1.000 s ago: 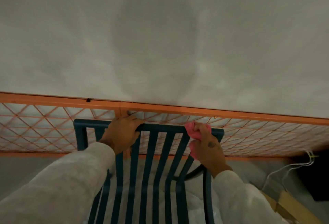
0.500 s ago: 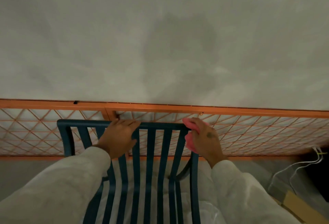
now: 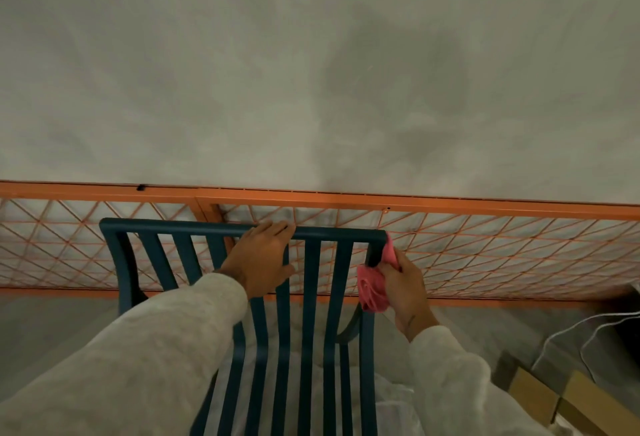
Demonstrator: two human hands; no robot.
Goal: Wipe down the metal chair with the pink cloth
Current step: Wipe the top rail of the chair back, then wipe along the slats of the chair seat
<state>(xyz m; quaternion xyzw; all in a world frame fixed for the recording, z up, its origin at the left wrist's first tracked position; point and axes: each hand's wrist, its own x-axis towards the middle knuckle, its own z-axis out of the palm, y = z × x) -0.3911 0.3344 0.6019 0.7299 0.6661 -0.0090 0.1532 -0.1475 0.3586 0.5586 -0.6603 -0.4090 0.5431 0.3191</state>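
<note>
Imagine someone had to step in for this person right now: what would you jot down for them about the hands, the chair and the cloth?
Left hand: gripping the top rail of the chair's backrest, steadying it.
Right hand: holding the pink cloth, bunched against the backrest's right upright just under the top corner.
Metal chair: dark blue, slatted, backrest close to an orange mesh fence.
Done: cannot be judged from this view; no visible difference between wiped and unwiped metal.
Left: likely down the right upright, then the slats, the left upright and the seat.
</note>
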